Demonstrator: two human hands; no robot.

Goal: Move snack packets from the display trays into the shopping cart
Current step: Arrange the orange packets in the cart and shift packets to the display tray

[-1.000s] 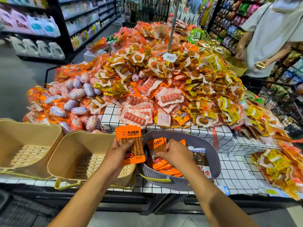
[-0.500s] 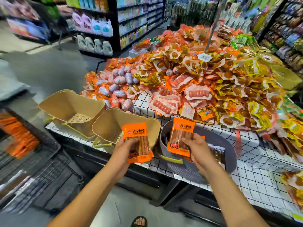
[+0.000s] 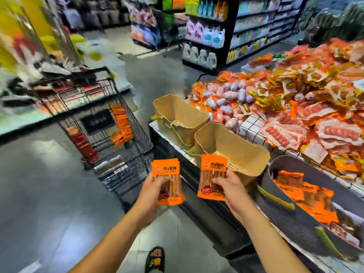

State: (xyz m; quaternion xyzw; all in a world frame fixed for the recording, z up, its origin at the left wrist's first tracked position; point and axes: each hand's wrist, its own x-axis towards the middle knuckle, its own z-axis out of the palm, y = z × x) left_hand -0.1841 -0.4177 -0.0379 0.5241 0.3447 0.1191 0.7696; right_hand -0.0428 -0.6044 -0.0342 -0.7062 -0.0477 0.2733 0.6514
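My left hand (image 3: 152, 191) grips an orange snack packet (image 3: 167, 181) of brown sticks, held upright over the floor beside the display edge. My right hand (image 3: 232, 191) grips a second orange packet (image 3: 212, 177) of the same kind, just in front of a tan tray. A grey tray (image 3: 275, 170) at the lower right holds several more orange packets (image 3: 307, 196). The black wire shopping cart (image 3: 136, 133) stands to the left of my hands, with orange packets (image 3: 121, 127) and red ones inside.
Two tan trays (image 3: 254, 156) (image 3: 177, 107) sit on the display table's near corner. A big heap of sausage snacks (image 3: 295, 107) covers the table behind them. Shelves of detergent bottles (image 3: 206, 44) stand across the grey aisle. My sandalled foot (image 3: 155, 260) shows below.
My view has swung left, bringing the cart into sight. Both hands have carried their packets away from the grey tray and out past the table edge toward the cart.
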